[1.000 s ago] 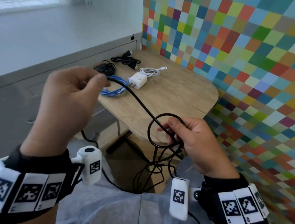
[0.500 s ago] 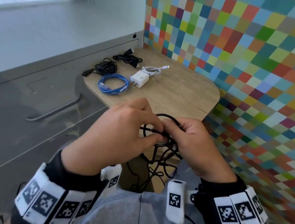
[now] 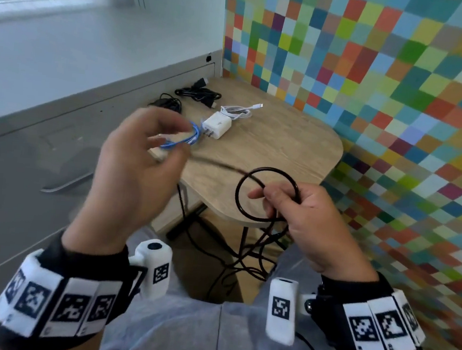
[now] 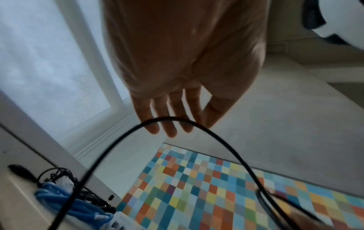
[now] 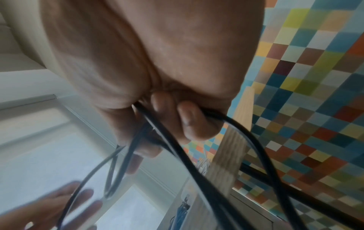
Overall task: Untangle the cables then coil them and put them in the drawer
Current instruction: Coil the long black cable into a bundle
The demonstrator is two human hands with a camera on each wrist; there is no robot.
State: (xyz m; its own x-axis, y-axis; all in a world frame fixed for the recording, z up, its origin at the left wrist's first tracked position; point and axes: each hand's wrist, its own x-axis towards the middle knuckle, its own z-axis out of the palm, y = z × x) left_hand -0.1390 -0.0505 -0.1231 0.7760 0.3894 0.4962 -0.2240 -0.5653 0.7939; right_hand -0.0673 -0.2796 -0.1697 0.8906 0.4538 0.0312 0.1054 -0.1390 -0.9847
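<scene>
My right hand (image 3: 274,203) grips a small round coil of the black cable (image 3: 269,169) above the near edge of the wooden table (image 3: 283,140). The right wrist view shows its fingers (image 5: 189,123) curled round several strands of the cable (image 5: 177,149). From the coil a strand runs left to my raised left hand (image 3: 158,157). The left wrist view has the fingers (image 4: 169,112) nearly straight, with the cable (image 4: 197,124) arching across in front of them, not gripped. Loose cable hangs tangled between my knees (image 3: 245,254). The grey drawer front with its handle (image 3: 67,184) is on the left.
On the table lie a blue coiled cable (image 3: 191,136), a white charger (image 3: 217,123), a white cable (image 3: 236,111) and two black cable bundles (image 3: 198,93) (image 3: 166,103). A coloured mosaic wall (image 3: 384,104) stands at the right.
Half a second ago both hands met at the coil. My left hand has since swung up and left, with the cable strand stretching from the coil to it. The right hand kept its hold.
</scene>
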